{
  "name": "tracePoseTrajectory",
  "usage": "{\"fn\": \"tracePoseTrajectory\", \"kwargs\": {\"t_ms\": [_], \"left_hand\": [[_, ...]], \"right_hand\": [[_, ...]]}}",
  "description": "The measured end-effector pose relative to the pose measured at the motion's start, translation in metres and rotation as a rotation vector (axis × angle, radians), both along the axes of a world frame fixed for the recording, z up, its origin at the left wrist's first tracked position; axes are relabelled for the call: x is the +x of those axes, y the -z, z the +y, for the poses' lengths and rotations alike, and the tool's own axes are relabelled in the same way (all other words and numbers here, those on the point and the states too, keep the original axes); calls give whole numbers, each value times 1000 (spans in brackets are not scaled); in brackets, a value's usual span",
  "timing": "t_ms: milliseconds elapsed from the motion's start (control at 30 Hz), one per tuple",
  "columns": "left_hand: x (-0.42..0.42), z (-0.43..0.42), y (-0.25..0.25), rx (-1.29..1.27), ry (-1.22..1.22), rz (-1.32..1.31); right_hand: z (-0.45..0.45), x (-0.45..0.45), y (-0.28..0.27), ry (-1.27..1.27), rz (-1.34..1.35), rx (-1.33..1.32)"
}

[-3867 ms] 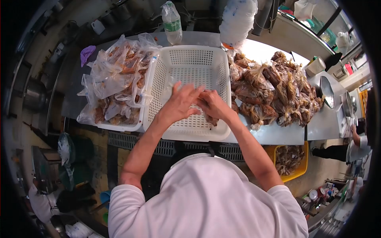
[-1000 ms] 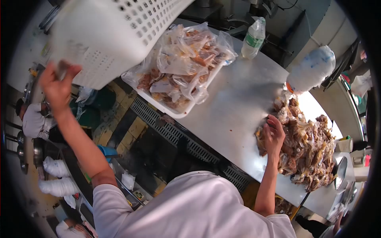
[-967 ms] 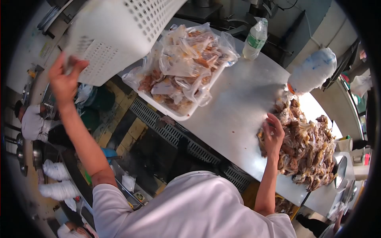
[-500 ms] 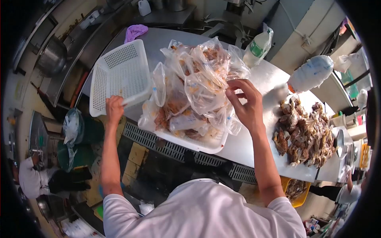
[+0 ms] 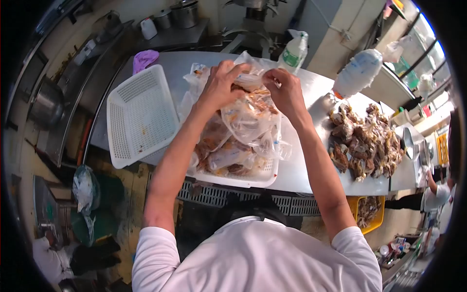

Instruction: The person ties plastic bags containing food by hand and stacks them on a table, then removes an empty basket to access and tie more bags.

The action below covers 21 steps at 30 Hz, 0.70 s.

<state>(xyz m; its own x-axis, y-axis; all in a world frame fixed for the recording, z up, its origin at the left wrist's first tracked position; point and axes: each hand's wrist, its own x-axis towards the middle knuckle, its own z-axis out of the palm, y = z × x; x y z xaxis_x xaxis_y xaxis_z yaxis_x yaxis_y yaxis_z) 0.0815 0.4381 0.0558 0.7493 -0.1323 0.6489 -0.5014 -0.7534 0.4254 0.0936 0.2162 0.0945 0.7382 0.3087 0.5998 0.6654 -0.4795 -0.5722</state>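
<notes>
A heaped pile of clear plastic bags (image 5: pixel 233 131) with brown, cooked-looking meat pieces inside fills a white perforated basket (image 5: pixel 243 181) on the metal table. My left hand (image 5: pixel 221 87) is at the top of the heap, its fingers curled on a clear plastic bag (image 5: pixel 249 82). Across from it, my right hand (image 5: pixel 286 91) pinches the same bag's far right side between thumb and fingers. The exact fingertip contact is partly hidden by the hands and the crumpled film.
Left of the pile stands a second white perforated basket (image 5: pixel 142 117) with a few crumbs. A purple cloth (image 5: pixel 145 59) and a green-labelled bottle (image 5: pixel 293 52) sit at the table's back. Brown meat pieces (image 5: pixel 367 141) are heaped at right, above a yellow crate (image 5: pixel 377 221).
My left hand has let go of the left basket's rim and moved up and right to the bags. My right hand has moved up and left, nearer to it.
</notes>
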Motion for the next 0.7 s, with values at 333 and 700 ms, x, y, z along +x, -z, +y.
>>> {"fn": "tracePoseTrajectory", "kwargs": {"t_ms": [333, 700], "left_hand": [[23, -10, -80, -70, 133, 8], [-49, -5, -95, 382, 525, 377]], "right_hand": [[-33, 22, -79, 52, -42, 188], [-87, 4, -45, -158, 54, 24]]}}
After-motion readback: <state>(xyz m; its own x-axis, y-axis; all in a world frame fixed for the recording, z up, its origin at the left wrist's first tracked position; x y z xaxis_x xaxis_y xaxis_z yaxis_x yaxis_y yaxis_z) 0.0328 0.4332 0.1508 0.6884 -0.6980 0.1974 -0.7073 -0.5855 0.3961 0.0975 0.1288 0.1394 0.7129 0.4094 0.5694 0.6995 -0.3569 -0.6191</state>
